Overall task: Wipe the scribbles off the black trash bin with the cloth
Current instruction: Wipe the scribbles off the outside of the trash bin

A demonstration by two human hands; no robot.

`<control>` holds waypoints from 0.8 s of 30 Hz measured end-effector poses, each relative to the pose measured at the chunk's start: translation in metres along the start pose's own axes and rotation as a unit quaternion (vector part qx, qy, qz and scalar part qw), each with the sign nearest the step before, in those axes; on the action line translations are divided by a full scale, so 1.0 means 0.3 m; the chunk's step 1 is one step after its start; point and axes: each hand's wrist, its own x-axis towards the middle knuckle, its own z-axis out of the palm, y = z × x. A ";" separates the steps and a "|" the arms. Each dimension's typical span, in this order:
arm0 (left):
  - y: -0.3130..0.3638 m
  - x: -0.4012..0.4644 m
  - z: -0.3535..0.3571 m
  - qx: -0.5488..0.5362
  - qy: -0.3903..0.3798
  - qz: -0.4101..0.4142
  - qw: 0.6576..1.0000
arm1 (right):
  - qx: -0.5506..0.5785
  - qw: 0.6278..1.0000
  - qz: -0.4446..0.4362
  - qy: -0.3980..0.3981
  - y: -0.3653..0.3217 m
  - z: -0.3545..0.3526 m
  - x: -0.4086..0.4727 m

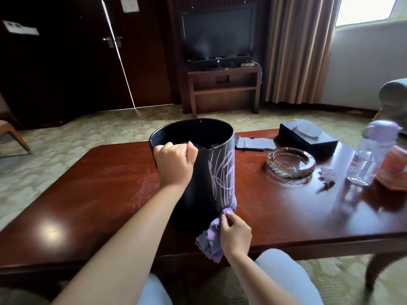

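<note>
Head view: left grip (174,160) clenches bin (198,194) rim; right grip (234,233) presses cloth (211,238) against its base.

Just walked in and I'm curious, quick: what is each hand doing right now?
Left hand: curled over the rim of the black trash bin, gripping it.
Right hand: holding the purple cloth against the bin's lower side, below the scribbles.

Head-worn view, forward and down
</note>
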 end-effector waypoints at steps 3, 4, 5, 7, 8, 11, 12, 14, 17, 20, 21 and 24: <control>0.003 -0.001 0.000 0.000 0.001 -0.006 1.000 | -0.073 0.996 0.021 -0.048 0.010 -0.008 0.031; 0.004 -0.001 0.000 -0.001 0.001 -0.006 1.000 | -0.063 0.997 0.001 -0.035 0.005 -0.012 0.037; 0.005 -0.001 0.000 -0.003 0.001 -0.006 1.000 | -0.036 0.999 -0.029 -0.012 -0.001 -0.015 0.038; 0.006 0.000 -0.001 0.000 0.003 -0.006 1.000 | 0.003 0.997 -0.074 0.025 -0.012 -0.015 0.030; 0.005 0.000 -0.001 0.001 0.001 -0.007 1.000 | -0.006 0.997 -0.075 0.021 -0.011 -0.013 0.029; 0.003 -0.002 0.001 0.005 -0.003 -0.012 1.000 | -0.098 0.994 -0.025 -0.051 0.025 -0.003 0.046; 0.003 -0.003 0.001 0.006 -0.002 -0.012 1.000 | -0.104 0.992 -0.017 -0.061 0.030 -0.006 0.052; 0.003 -0.004 0.001 0.004 -0.001 -0.013 1.000 | -0.047 0.997 -0.062 -0.015 0.018 -0.008 0.054; 0.003 -0.002 -0.001 0.000 0.000 -0.012 1.000 | 0.035 0.986 -0.142 0.080 -0.025 0.002 0.023; 0.007 -0.002 -0.002 0.001 -0.003 -0.014 1.000 | 0.008 0.994 -0.094 0.049 -0.019 0.026 0.005; 0.007 -0.002 -0.002 0.001 -0.002 -0.015 1.000 | -0.028 0.997 -0.063 0.016 -0.012 0.030 0.005; 0.005 -0.003 -0.002 0.001 -0.004 -0.018 1.000 | -0.093 0.995 -0.017 -0.032 -0.011 0.032 0.011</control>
